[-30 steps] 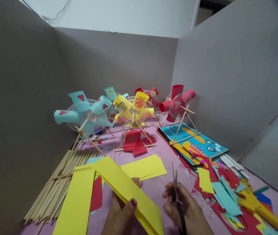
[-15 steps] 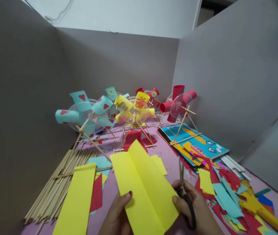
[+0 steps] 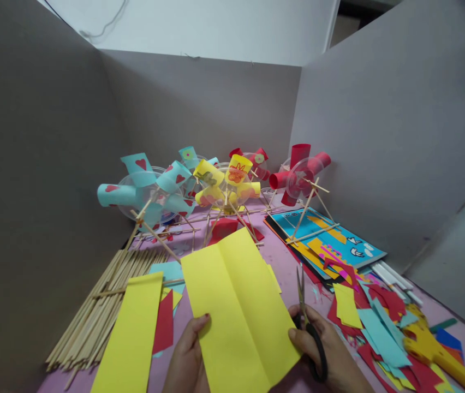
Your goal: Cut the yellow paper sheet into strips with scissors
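A sheet of yellow paper [image 3: 232,305] with a lengthwise crease stands tilted up in front of me. My left hand [image 3: 187,352] pinches its left edge, thumb on the front and fingers hidden behind. At the lower right edge, my right hand [image 3: 331,349] has its thumb on the paper and also holds black-handled scissors [image 3: 318,349], blades pointing up and slightly apart. To the left lies a long yellow paper strip [image 3: 128,333], beside a red paper piece [image 3: 164,325].
Wooden sticks [image 3: 97,322] lie bundled at left. Paper-and-stick wheels in blue [image 3: 148,188], yellow [image 3: 226,183] and red [image 3: 300,174] stand at the back. On the right are a blue picture pad [image 3: 363,248], paper scraps [image 3: 383,333] and a yellow glue gun [image 3: 429,349]. Grey panels [image 3: 200,103] enclose the table.
The creased yellow sheet has opened flatter and turned more toward me, its top corner shifting right. My left hand has moved slightly left with its edge. The scissors stay in my right hand.
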The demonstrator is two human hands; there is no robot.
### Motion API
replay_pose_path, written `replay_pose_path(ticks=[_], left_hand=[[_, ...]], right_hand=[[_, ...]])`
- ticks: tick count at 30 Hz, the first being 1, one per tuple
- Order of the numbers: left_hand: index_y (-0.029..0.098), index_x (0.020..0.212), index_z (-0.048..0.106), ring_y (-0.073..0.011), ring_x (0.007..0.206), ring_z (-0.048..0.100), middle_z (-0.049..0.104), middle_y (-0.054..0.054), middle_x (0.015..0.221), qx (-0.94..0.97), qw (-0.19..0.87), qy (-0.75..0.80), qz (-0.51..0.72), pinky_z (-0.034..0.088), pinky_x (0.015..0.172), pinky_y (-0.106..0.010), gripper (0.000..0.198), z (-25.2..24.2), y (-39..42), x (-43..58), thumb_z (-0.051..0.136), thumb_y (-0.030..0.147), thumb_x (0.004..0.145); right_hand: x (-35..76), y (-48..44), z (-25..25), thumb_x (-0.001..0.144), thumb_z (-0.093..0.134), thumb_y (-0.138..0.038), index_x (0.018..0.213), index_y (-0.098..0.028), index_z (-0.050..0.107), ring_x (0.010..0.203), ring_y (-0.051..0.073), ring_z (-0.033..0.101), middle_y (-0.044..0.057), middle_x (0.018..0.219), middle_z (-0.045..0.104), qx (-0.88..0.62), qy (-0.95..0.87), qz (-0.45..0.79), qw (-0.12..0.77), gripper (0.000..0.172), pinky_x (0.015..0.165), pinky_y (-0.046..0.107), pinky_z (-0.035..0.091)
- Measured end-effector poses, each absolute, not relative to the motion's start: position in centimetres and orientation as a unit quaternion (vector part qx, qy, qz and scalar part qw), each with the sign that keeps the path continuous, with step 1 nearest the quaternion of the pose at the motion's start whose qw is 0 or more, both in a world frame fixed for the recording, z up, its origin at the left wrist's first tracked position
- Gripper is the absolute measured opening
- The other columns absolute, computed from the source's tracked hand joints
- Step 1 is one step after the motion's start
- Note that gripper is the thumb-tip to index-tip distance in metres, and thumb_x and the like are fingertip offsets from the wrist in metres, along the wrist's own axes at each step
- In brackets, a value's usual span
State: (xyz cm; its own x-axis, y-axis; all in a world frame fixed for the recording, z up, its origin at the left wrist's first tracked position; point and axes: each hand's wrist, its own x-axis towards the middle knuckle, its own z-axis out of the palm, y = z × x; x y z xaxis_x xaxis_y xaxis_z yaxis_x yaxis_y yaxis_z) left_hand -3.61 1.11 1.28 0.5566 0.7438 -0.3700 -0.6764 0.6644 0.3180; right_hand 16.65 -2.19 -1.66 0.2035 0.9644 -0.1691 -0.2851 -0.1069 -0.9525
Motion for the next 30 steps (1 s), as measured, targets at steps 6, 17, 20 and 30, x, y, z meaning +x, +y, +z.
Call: replay_pose_path(ticks=[6, 17, 20, 30], left_hand=[[0.009, 0.097, 0.071, -0.0304, 0.108, 0.06, 0.075, -0.011, 0.092, 0.044, 0.893, 0.211, 0.395, 0.037, 0.101, -0.044, 0.034, 1.6, 1.0, -3.5, 0.048, 0.029, 0.081], [0.01, 0.105, 0.066, -0.0338, 0.101, 0.064, 0.073, -0.013, 0.1, 0.102, 0.858, 0.327, 0.382, 0.045, 0.09, -0.044, 0.037, 1.4, 0.8, -2.3, 0.057, 0.03, 0.075], [0.015, 0.106, 0.066, -0.0368, 0.098, 0.065, 0.074, -0.012, 0.099, 0.132, 0.864, 0.34, 0.347, 0.046, 0.086, -0.048, 0.041, 1.2, 0.4, -2.0, 0.06, 0.032, 0.07], [0.007, 0.108, 0.063, -0.0341, 0.101, 0.064, 0.074, -0.015, 0.094, 0.051, 0.914, 0.272, 0.298, 0.044, 0.092, -0.047, 0.039, 2.0, 0.8, -1.8, 0.049, 0.024, 0.076]], right_hand=[[16.9, -2.2, -2.4, 0.062, 0.075, -0.044, 0.083, -0.019, 0.057, 0.046, 0.007, 0.036, -0.008, 0.055, 0.047, -0.501, -0.355, 0.551, 0.565, 0.037, 0.046, 0.02, 0.026], [16.3, -2.3, -1.4, 0.06, 0.08, -0.04, 0.087, -0.021, 0.055, 0.069, 0.022, 0.066, 0.003, 0.077, 0.069, -0.411, -0.316, 0.648, 0.557, 0.041, 0.067, 0.034, 0.049], [16.3, -2.3, -1.1, 0.06, 0.081, -0.041, 0.091, -0.02, 0.056, 0.079, 0.026, 0.068, 0.006, 0.084, 0.071, -0.39, -0.301, 0.645, 0.584, 0.045, 0.073, 0.037, 0.05], [16.5, -2.6, 0.0, 0.055, 0.083, -0.023, 0.096, -0.021, 0.059, 0.077, 0.026, 0.069, 0.005, 0.084, 0.073, -0.356, -0.202, 0.667, 0.622, 0.047, 0.071, 0.036, 0.053]])
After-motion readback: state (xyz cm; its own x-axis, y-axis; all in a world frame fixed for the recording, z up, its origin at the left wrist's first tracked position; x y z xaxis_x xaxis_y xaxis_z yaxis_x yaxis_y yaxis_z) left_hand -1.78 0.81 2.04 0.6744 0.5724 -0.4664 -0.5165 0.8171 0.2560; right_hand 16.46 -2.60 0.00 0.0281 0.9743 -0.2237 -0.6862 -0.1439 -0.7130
